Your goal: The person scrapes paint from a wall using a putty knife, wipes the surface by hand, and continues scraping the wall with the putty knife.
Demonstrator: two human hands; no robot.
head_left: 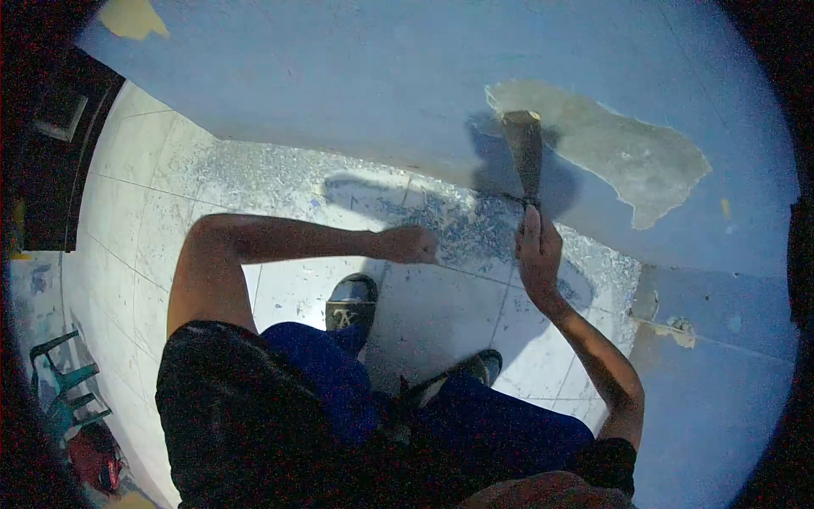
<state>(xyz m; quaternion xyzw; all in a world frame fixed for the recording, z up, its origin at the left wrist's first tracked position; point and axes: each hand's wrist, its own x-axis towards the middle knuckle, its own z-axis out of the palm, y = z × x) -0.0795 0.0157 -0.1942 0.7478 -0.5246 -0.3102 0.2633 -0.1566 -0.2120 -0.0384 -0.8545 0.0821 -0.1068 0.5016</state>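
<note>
Tool (523,153), dark w/ a flared body & a pale end, is up in front of the blue wall (356,76), over the lower l. part of a bare grey patch (627,153); can't tell from here if it's touching the wall or just off it. The person's right hand (538,242) is closed round its narrow end, thumb laid along it, flared end pointing away from the person. Left hand (411,246) is curled in a loose fist, held out over the floor (432,314), well apart from the tool; can't tell if anything's inside it.

Grey patch has a ragged edge w/ a thin pale rim, blue paint all round it. Dark shadows fall on the wall by the tool & on the floor nr the wall base. Flakes (466,229) lie thick on the pale tiles along that base, w/ a few loose bits further out. Person's in a dark top (229,407) & blue trousers (509,424), both feet on the tiles, dark footwear (350,310), pale marking on the l. one. Low on the wall to the r. there's a chipped spot (681,331); a yellowish patch (134,19) shows top l. Over by the far l. edge: a green chair (68,390) w/ a red item (95,458) just beside it, details too dim to make out
</note>
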